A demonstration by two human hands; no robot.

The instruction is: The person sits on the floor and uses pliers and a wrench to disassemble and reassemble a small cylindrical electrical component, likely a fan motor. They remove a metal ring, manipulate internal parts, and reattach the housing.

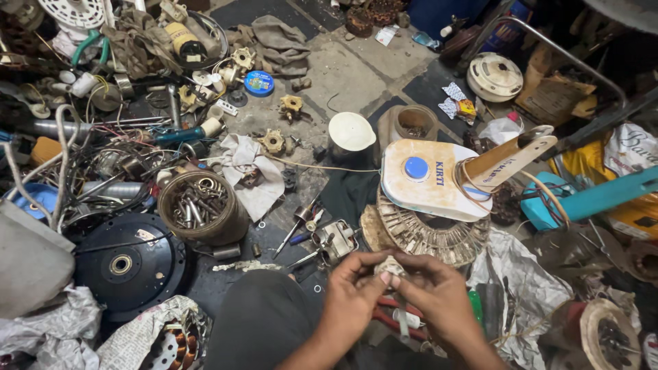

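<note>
While both hands meet low in the centre of the view, the left hand (353,296) and right hand (439,296) pinch a small pale part (391,266) between thumbs and fingertips. Grip is narrow, fingers curled tight around it. What the part is exactly, cannot tell; it's mostly covered by the fingers. It sits just above the person's dark trouser knee (264,322), held off the floor.

Right behind the hands: a cream fan base housing with a blue round button (428,179), tilted, resting on a ribbed stator-like winding ring (421,236). A tan fan neck (510,156) sticks up to the right from the housing.

Left of the hands, on the floor: a small metal switch block (336,240) with screwdrivers (296,229) beside it. Further left, a round tin full of bolts and nuts (201,205), next to a black round motor cover (127,264). A dirty white rag (250,171) lies behind the tin.

Below the hands, red-handled pliers (391,312) show partly between the wrists. Crumpled newspaper (147,336) lies bottom left, a white plastic cap (351,130) well behind the hands, and a small blue round tin (259,83) farther back.
</note>
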